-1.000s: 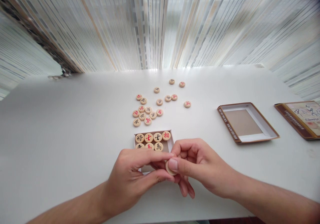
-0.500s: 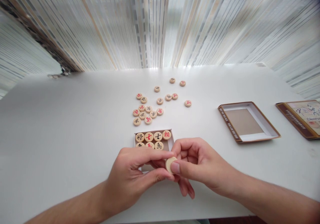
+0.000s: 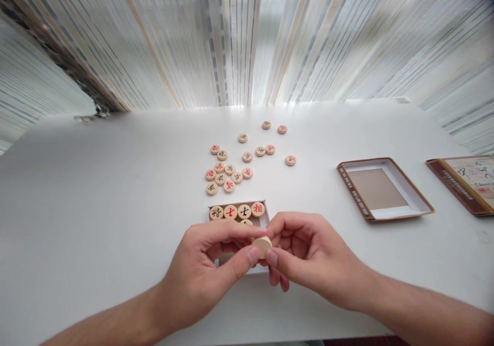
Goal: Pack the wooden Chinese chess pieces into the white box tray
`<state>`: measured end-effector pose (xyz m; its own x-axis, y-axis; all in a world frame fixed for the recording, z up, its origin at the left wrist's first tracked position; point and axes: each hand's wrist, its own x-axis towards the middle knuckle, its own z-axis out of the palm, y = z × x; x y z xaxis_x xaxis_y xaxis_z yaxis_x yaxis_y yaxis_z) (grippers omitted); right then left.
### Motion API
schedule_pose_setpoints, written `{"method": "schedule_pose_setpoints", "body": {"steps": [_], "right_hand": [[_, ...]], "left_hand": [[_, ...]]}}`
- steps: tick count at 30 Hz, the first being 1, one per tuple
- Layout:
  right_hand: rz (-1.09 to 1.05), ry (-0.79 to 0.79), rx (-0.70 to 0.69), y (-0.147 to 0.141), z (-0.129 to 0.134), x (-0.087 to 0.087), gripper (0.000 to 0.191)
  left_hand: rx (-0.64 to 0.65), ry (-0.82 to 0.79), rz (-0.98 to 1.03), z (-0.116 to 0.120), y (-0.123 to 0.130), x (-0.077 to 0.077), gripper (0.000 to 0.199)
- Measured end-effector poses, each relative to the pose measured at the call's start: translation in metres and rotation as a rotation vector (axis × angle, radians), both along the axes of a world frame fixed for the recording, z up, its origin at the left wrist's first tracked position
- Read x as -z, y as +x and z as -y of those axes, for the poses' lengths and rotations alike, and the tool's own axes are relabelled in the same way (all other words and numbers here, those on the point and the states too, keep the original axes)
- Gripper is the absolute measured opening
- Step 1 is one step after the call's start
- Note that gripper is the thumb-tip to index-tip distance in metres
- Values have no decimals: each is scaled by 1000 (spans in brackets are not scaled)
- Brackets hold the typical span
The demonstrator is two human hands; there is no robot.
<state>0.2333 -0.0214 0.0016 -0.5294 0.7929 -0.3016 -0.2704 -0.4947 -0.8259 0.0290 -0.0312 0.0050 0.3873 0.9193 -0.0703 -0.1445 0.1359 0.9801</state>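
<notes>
A round wooden piece [image 3: 263, 247], its blank side showing, is pinched between my left hand [image 3: 212, 263] and my right hand [image 3: 312, 258]. Thumbs and forefingers of both hands touch its edge. Beneath the hands lies a small open box [image 3: 266, 208], partly hidden by them. Its top row holds a black-marked piece [image 3: 216, 212], a red one [image 3: 230, 212], another black one [image 3: 244, 212] and a red one [image 3: 258, 209]. One more black-marked piece [image 3: 246, 223] shows partly below that row.
Several loose pieces with red or black characters, among them a red one [image 3: 229, 186], are scattered on the white table [image 3: 116, 207] beyond the box. An open brown-edged box part [image 3: 420, 213] and a printed lid [image 3: 451, 192] lie at the right. Striped curtains [image 3: 247, 37] hang behind.
The held piece has shifted slightly up and tilted. My left thumb has moved up onto its edge, and my hands now cover more of the pieces in the box's second row.
</notes>
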Motion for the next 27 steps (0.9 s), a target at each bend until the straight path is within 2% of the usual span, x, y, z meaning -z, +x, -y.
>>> {"method": "schedule_pose_setpoints", "body": {"steps": [4, 11, 15, 20, 23, 27], "right_hand": [[31, 92, 29, 0, -1, 0, 31], [158, 531, 131, 3, 0, 10, 36], [227, 727, 157, 5, 1, 12, 29], [388, 1053, 231, 7, 1, 13, 24], [446, 1132, 222, 7, 1, 13, 30], [462, 1140, 227, 6, 0, 11, 33]], "left_hand": [[-19, -149, 73, -2, -1, -3, 17], [-38, -214, 113, -3, -1, -3, 12], [21, -214, 123, -2, -1, -1, 11], [129, -246, 156, 0, -2, -2, 18], [163, -280, 143, -1, -3, -2, 19], [187, -278, 164, -3, -3, 0, 26]]}}
